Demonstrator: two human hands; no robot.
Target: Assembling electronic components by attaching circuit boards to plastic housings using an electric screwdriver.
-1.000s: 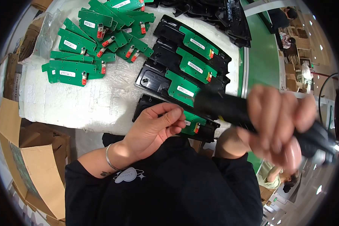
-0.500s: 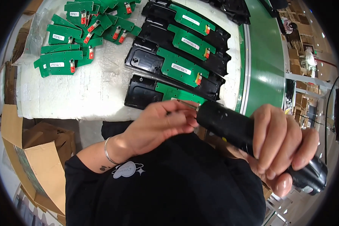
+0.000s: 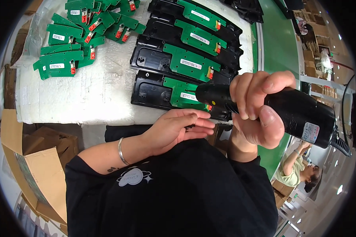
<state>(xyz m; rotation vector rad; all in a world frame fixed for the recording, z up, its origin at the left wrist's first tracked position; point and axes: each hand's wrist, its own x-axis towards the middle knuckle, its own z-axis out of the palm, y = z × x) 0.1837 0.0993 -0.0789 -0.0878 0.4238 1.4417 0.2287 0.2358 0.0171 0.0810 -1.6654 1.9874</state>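
Observation:
My right hand [image 3: 259, 104] is wrapped round a black corded electric screwdriver [image 3: 304, 112]. Its bit points left, over the nearest green circuit board [image 3: 178, 93]; whether the tip touches the board I cannot tell. That board lies in a black plastic housing [image 3: 149, 90], the closest of several in a column. Just below its near edge, my left hand [image 3: 172, 128] is cupped palm up, fingers stretched to the right. Small black screws [image 3: 190, 126] rest in it, partly under the thumb.
Loose green circuit boards [image 3: 59, 63] with red-and-white connectors are heaped at the far left of the white foam-topped table [image 3: 87, 102]. Black plastic parts [image 3: 245, 10] lie at the back. An open cardboard box [image 3: 47, 173] stands lower left. A co-worker [image 3: 292, 172] is at the lower right.
The screwdriver has swung up and away from my left fingers to the nearest board. My left hand has turned palm up and its fingers have straightened. A co-worker has come into view.

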